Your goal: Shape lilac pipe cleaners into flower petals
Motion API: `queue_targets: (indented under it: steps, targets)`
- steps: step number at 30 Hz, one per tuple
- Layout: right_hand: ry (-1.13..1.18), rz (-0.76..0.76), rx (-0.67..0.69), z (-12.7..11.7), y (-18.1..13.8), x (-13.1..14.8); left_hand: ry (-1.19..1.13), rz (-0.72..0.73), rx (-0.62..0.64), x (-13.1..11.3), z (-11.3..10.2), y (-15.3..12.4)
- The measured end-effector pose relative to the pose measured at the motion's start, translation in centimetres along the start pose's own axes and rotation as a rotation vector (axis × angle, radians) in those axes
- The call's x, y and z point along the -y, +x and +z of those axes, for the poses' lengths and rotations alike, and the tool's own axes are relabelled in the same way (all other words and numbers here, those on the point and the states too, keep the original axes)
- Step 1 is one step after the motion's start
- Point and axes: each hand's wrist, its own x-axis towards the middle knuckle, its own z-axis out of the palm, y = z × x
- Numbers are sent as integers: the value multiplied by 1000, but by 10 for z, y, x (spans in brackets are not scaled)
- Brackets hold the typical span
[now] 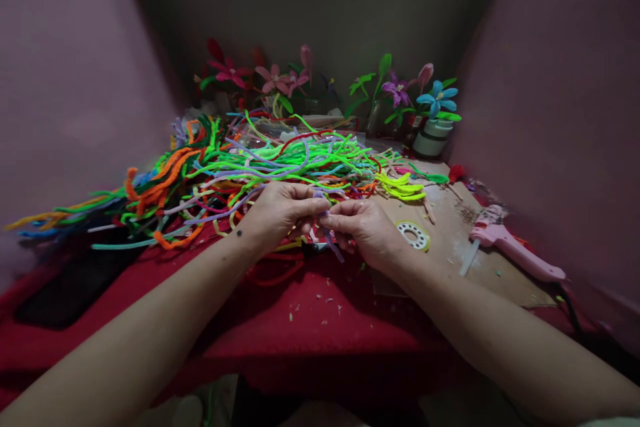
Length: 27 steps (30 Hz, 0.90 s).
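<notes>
We work a lilac pipe cleaner (331, 235).
Fingers of our left hand (280, 208) and right hand (364, 227) are clamped on it, above the red bench (320, 320).

The person's forearms and hands are bare, left hand (280, 210) and right hand (363, 227) alike, with one small round dark mark (239, 233) on the left wrist, just beside the hand.
</notes>
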Motion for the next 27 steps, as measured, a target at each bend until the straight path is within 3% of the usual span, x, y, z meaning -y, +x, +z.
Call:
queue_targets:
  steps: [2, 6, 8, 13, 18, 23, 27]
  targets:
    - [-14, 13, -20, -1, 1, -2, 135, 68, -59, 1, 4, -1]
    - [-49, 19, -64, -3, 3, -3, 548, 508, -320, 5, 13, -3]
    - [-50, 20, -67, -2, 2, -2, 603, 581, -386, 6, 15, -3]
    - [-46, 11, -45, 0, -2, 5, 119, 145, -244, 1, 17, -3]
    - [-56, 17, -20, 0, -3, 7, 126, 191, -324, -4, 19, -3]
    - [45, 47, -18, -3, 0, 6, -218, 104, -211, -1, 10, 3]
    - [279, 48, -33, -8, 5, 5, -288, 7, -154, 5, 3, 6]
